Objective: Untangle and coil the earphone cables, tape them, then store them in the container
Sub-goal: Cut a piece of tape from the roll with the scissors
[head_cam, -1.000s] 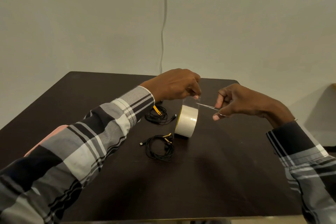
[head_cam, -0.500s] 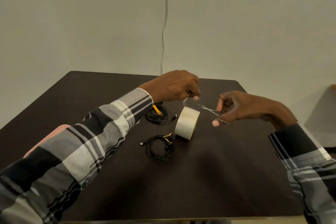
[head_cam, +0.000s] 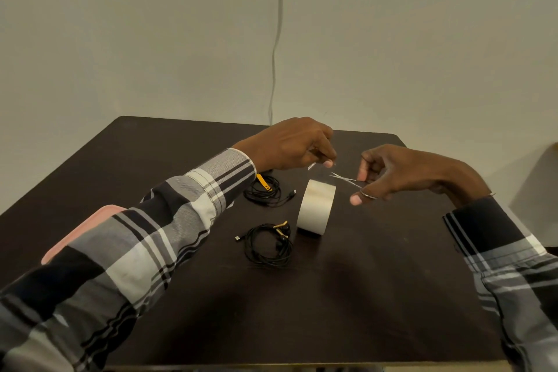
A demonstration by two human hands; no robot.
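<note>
Sitting on the desk: two coiled black earphone cables, far coil behind near coil
Left hand: fingers pinching a clear tape strip above the roll
Tape roll: standing on edge just right of the coils
Right hand: fingers gripping small scissors, blades pointing at the strip

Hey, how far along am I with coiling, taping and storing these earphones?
Done: both black earphone cables lie coiled on the table, the far coil and the near coil. In hand: your left hand pinches a strip pulled from the tape roll, and your right hand holds small scissors beside it. Left: tape on either coil isn't visible, and no container is in view.
</note>
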